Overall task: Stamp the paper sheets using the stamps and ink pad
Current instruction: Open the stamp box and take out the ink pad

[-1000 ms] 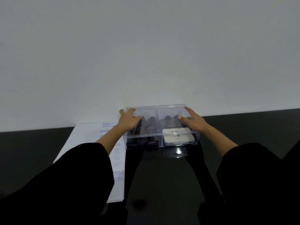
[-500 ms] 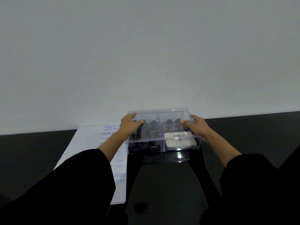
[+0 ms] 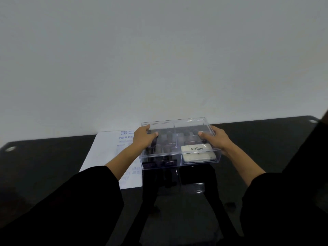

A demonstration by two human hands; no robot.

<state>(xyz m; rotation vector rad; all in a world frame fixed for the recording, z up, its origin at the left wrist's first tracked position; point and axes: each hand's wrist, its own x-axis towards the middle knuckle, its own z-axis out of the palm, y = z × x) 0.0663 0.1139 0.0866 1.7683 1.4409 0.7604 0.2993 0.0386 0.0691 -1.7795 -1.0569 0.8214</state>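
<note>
1. So, the rectangular clear plastic box (image 3: pixel 177 153) with a lid is the thing to look at, and both hands are on it.
2. Left hand (image 3: pixel 143 139) grips the box's left end, thumb lying on the lid and fingers curled over the far corner.
3. Right hand (image 3: pixel 215 139) does the same at the box's right end: thumb on top of the lid, fingers wrapped round the side.
4. Inside the box, the right compartment has a white rounded ink pad case (image 3: pixel 197 153) with "Artline" printed on it, sitting at the front.
5. The box's left compartment is packed with dark-handled stamps (image 3: pixel 163 148). They're too murky to count.
6. Just left of the box lies a white paper sheet (image 3: pixel 110 150) with rows of blue stamped words. Its right edge runs under the left forearm and right up beside the box.
7. Under the box is a glossy black table (image 3: pixel 53 166). Honestly can't tell if the box rests on it or is lifted a bit.
8. Behind the box is a plain white wall (image 3: pixel 159 59).
9. Black sleeves (image 3: pixel 88 201) cover both arms on the near side of the box.
</note>
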